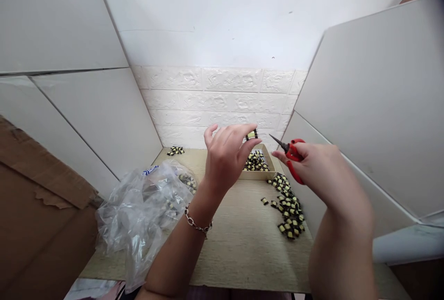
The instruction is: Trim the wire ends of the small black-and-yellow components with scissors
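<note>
Between the thumb and fingers of my left hand (227, 152) is a small yellow-and-black transformer-like coil (251, 134), raised above the table. My right hand (321, 170) grips red-handled scissors (294, 152), their dark pointed blades aimed left toward the coil but apart from it. The blades look shut. Behind my left hand, a shallow cardboard box (265, 174) holds many similar coils (257, 161). A heap of more coils (289, 212) lies on the table below my right hand.
A clear plastic bag (145, 212) with coils inside lies at the left of the table (236, 249). A small coil pile (175, 150) sits at the back left. Brown cardboard (45, 226) stands far left; pale panels (367, 105) flank both sides.
</note>
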`<state>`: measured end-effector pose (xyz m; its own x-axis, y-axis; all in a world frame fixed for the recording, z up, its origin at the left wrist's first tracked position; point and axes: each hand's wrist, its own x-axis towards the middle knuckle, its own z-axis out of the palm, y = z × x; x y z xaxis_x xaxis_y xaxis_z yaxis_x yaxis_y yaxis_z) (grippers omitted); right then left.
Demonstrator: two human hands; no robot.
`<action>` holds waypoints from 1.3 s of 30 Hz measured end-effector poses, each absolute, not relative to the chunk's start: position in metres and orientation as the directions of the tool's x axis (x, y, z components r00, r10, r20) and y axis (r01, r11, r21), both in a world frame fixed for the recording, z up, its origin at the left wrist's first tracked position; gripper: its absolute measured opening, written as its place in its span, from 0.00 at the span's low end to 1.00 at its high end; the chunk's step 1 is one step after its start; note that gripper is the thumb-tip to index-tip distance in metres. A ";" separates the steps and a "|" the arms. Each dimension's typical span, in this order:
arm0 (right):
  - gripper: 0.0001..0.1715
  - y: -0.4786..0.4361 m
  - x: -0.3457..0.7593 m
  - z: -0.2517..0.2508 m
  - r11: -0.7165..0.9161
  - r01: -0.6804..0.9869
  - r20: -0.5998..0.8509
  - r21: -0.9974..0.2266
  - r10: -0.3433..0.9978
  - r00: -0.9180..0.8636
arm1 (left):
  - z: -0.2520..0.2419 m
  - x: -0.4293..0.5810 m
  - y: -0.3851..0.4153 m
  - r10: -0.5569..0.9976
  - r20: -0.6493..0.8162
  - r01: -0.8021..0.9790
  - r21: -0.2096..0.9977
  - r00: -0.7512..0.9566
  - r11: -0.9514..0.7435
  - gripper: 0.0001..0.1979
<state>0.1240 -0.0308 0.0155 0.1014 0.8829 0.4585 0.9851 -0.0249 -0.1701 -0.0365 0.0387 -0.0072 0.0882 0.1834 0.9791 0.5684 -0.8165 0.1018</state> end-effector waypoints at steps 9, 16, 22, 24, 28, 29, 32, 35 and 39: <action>0.21 -0.027 0.127 0.015 -0.054 0.998 0.585 -0.028 0.809 0.060 | -0.006 -0.036 0.035 0.161 0.982 0.549 0.083 0.096 -0.831 0.09; 0.20 -0.024 0.130 0.014 0.005 1.000 0.651 0.007 0.759 -0.008 | -0.006 -0.037 0.035 0.149 0.984 0.536 0.075 0.097 -0.841 0.09; 0.21 -0.023 0.130 0.014 -0.004 1.000 0.659 0.016 0.752 -0.008 | -0.006 -0.037 0.034 0.171 0.981 0.520 0.101 0.089 -0.848 0.09; 0.21 -0.023 0.131 0.014 -0.002 1.000 0.663 0.012 0.749 -0.006 | -0.006 -0.037 0.034 0.179 0.980 0.516 0.109 0.087 -0.850 0.09; 0.20 -0.022 0.131 0.014 0.001 1.000 0.679 0.006 0.734 -0.005 | -0.006 -0.037 0.033 0.190 0.978 0.503 0.120 0.091 -0.856 0.09; 0.20 -0.022 0.130 0.014 0.000 1.000 0.681 0.004 0.732 -0.003 | -0.006 -0.037 0.033 0.189 0.978 0.498 0.120 0.090 -0.859 0.09; 0.20 -0.023 0.129 0.014 0.008 1.000 0.673 -0.005 0.740 -0.003 | -0.006 -0.037 0.034 0.189 0.977 0.480 0.120 0.097 -0.869 0.09; 0.19 -0.023 0.128 0.014 0.019 1.000 0.666 -0.023 0.746 0.001 | -0.006 -0.037 0.034 0.201 0.973 0.460 0.130 0.110 -0.879 0.09; 0.17 -0.023 0.128 0.014 0.026 0.999 0.673 -0.037 0.740 0.006 | -0.007 -0.038 0.034 0.239 0.964 0.418 0.172 0.113 -0.892 0.09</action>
